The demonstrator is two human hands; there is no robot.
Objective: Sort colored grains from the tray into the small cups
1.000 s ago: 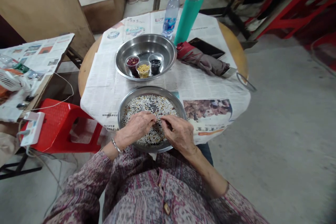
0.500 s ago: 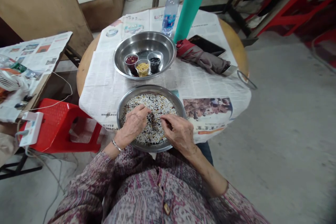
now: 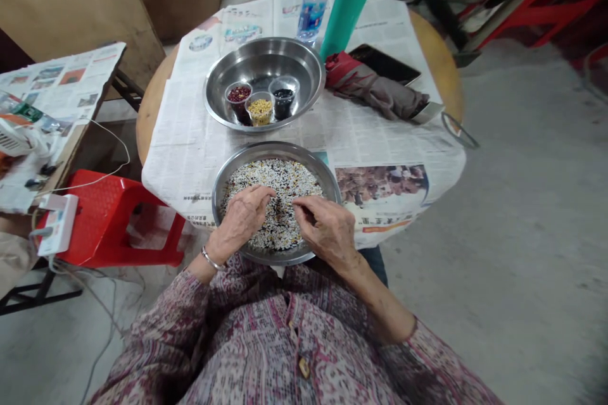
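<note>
A steel bowl (image 3: 223, 171) in front of me holds a layer of mixed grains (image 3: 280, 177), mostly white with black, yellow and dark red bits. My left hand (image 3: 247, 212) is over the bowl's left side, its fingers pinched together low above the grains. On the right side my right hand (image 3: 325, 224) is closed too, thumb and forefinger together. Whatever either pinch holds is too small or hidden. Behind stands a larger steel basin (image 3: 275, 54) with three clear cups: one of dark red beans (image 3: 239, 95), one of yellow grains (image 3: 259, 111) and one of black beans (image 3: 284, 100).
Newspaper (image 3: 175, 139) covers the round table. A water bottle (image 3: 315, 0), a teal bottle (image 3: 351, 6), a folded umbrella (image 3: 375, 85) and a dark tablet-like device (image 3: 384, 65) stand or lie behind. At left are a red stool (image 3: 104, 221) and a white power strip (image 3: 57, 224).
The view has shifted slightly, so the table and basin sit higher in the picture. Both hands stay over the grains, fingers still pinched, with only small finger movements.
</note>
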